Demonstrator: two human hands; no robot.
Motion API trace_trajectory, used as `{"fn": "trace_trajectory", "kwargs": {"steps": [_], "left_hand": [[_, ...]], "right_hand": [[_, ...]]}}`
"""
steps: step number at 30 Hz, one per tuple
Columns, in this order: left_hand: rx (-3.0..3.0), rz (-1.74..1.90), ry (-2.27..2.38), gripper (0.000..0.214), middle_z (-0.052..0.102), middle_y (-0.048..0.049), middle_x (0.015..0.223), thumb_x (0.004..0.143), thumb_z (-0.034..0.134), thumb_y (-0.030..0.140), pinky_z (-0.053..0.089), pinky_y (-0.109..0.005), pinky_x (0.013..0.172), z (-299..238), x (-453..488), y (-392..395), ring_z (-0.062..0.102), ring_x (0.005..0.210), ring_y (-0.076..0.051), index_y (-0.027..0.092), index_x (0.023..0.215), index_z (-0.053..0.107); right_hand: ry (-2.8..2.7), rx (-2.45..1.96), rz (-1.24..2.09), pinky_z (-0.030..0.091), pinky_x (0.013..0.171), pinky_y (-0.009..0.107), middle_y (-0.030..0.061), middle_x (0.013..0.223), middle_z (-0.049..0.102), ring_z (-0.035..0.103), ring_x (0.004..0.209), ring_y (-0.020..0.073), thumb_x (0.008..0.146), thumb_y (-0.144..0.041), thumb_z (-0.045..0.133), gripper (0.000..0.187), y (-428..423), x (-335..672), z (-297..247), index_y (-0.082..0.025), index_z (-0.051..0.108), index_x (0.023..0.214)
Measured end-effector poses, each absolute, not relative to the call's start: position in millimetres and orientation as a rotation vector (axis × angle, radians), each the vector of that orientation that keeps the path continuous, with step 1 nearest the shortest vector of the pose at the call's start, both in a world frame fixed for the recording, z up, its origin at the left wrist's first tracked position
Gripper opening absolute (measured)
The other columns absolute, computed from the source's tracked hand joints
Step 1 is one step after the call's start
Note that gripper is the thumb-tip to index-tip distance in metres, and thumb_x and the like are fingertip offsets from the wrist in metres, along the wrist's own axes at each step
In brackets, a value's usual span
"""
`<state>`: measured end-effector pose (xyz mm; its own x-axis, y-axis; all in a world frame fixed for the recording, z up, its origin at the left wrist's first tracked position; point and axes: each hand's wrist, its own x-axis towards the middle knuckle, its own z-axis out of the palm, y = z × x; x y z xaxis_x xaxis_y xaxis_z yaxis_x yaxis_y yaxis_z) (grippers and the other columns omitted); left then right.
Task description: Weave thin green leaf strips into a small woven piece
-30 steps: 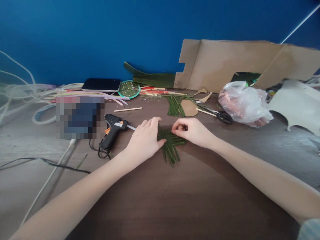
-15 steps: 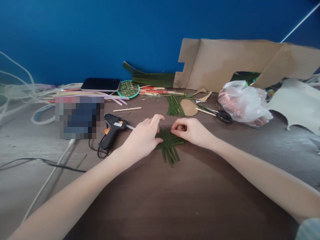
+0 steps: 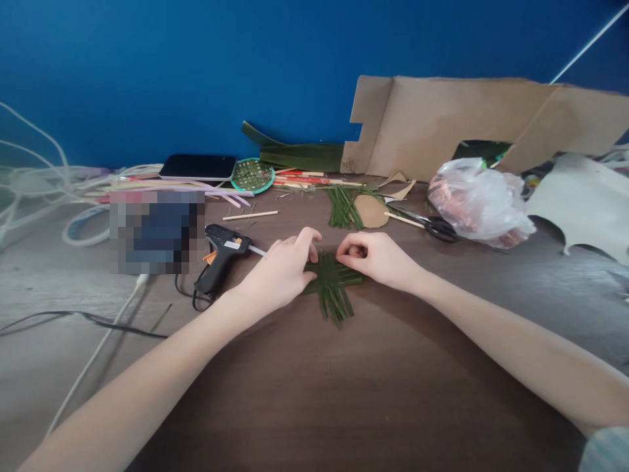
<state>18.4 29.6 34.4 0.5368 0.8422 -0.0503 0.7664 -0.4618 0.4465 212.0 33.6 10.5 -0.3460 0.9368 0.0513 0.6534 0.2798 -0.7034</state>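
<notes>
A small woven mat of green leaf strips [image 3: 334, 282] lies flat on the table in front of me, its loose ends sticking out in a cross shape. My left hand [image 3: 287, 265] is at the mat's left side, thumb and bent fingers apart, the thumb tip touching or just over the strips. At the upper right edge of the mat, my right hand [image 3: 376, 259] is closed in a pinch. Whatever lies between its fingertips is hidden. Beyond the hands are a bundle of cut leaf strips [image 3: 344, 208] and a round cardboard disc [image 3: 372, 212].
A black glue gun [image 3: 221, 259] with its cord lies left of my left hand. Scissors [image 3: 439, 228], a plastic bag [image 3: 479, 203] and folded cardboard [image 3: 442, 124] stand to the right. At the back are a phone [image 3: 198, 166], a green-rimmed round piece [image 3: 252, 176] and long leaves [image 3: 299, 156].
My left hand has shifted very slightly, its fingers curling a little more at the mat's left edge. The right hand stays in the same pinch.
</notes>
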Motion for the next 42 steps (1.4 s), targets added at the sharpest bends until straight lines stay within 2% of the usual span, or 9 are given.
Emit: {"fn": "trace_trajectory", "kwargs": {"steps": [4, 9, 12, 26, 30, 34, 38, 42], "left_hand": [[2.372, 0.226, 1.318, 0.045, 0.063, -0.0027, 0.092, 0.070, 0.061, 0.008, 0.044, -0.035, 0.079, 35, 19, 30, 0.059, 0.092, -0.022, 0.019, 0.107, 0.039], [2.414, 0.212, 1.299, 0.025, 0.062, -0.0016, 0.088, 0.071, 0.059, 0.009, 0.043, -0.034, 0.076, 39, 17, 31, 0.058, 0.086, -0.021, 0.019, 0.089, 0.045], [2.469, 0.194, 1.271, 0.018, 0.061, -0.0013, 0.086, 0.072, 0.057, 0.010, 0.042, -0.034, 0.076, 40, 16, 32, 0.057, 0.084, -0.020, 0.019, 0.084, 0.046], [2.506, 0.160, 1.298, 0.014, 0.058, -0.0015, 0.083, 0.074, 0.058, 0.015, 0.038, -0.034, 0.077, 37, 15, 33, 0.056, 0.083, -0.020, 0.019, 0.082, 0.047], [2.469, 0.216, 1.275, 0.012, 0.059, -0.0004, 0.082, 0.076, 0.059, 0.023, 0.037, -0.033, 0.077, 38, 15, 34, 0.056, 0.081, -0.020, 0.018, 0.080, 0.049], [2.499, 0.239, 1.264, 0.014, 0.061, -0.0010, 0.080, 0.081, 0.056, 0.032, 0.037, -0.033, 0.075, 37, 16, 34, 0.056, 0.080, -0.020, 0.018, 0.081, 0.052], [2.599, 0.235, 1.253, 0.015, 0.061, -0.0026, 0.076, 0.087, 0.045, 0.027, 0.038, -0.032, 0.073, 34, 17, 33, 0.055, 0.076, -0.019, 0.017, 0.081, 0.055], [2.596, 0.232, 1.311, 0.019, 0.059, -0.0037, 0.071, 0.085, 0.042, 0.022, 0.039, -0.032, 0.070, 36, 19, 32, 0.054, 0.071, -0.018, 0.016, 0.078, 0.059]], "right_hand": [[-2.043, -1.389, 0.858, 0.033, 0.054, 0.023, -0.0048, 0.054, 0.047, 0.041, 0.052, 0.0079, 0.075, -0.021, 0.059, 0.008, 33, 212, 7, -0.016, 0.062, 0.071], [-1.935, -1.335, 0.849, 0.035, 0.055, 0.024, -0.0009, 0.066, 0.059, 0.046, 0.057, 0.0093, 0.075, -0.025, 0.060, 0.010, 31, 212, 10, -0.017, 0.064, 0.075], [-1.924, -1.299, 0.815, 0.037, 0.057, 0.025, 0.0004, 0.071, 0.061, 0.049, 0.061, 0.0106, 0.075, -0.026, 0.060, 0.010, 31, 212, 13, -0.018, 0.065, 0.074], [-1.929, -1.300, 0.793, 0.039, 0.062, 0.027, 0.0007, 0.073, 0.062, 0.052, 0.065, 0.0120, 0.077, -0.027, 0.061, 0.010, 29, 212, 12, -0.018, 0.066, 0.076], [-1.973, -1.193, 0.739, 0.043, 0.073, 0.030, 0.0016, 0.080, 0.066, 0.056, 0.078, 0.0154, 0.078, -0.024, 0.061, 0.007, 26, 210, 17, -0.020, 0.066, 0.080], [-2.038, -1.060, 0.646, 0.043, 0.082, 0.034, 0.0023, 0.085, 0.069, 0.057, 0.088, 0.0176, 0.083, -0.023, 0.055, 0.013, 24, 204, 19, -0.022, 0.068, 0.085], [-2.089, -1.007, 0.596, 0.043, 0.084, 0.036, 0.0014, 0.086, 0.070, 0.056, 0.089, 0.0185, 0.086, -0.025, 0.053, 0.016, 24, 200, 19, -0.025, 0.069, 0.087], [-2.088, -0.983, 0.607, 0.042, 0.085, 0.035, 0.0013, 0.090, 0.070, 0.056, 0.090, 0.0179, 0.086, -0.024, 0.051, 0.018, 23, 198, 20, -0.024, 0.069, 0.091]]}}
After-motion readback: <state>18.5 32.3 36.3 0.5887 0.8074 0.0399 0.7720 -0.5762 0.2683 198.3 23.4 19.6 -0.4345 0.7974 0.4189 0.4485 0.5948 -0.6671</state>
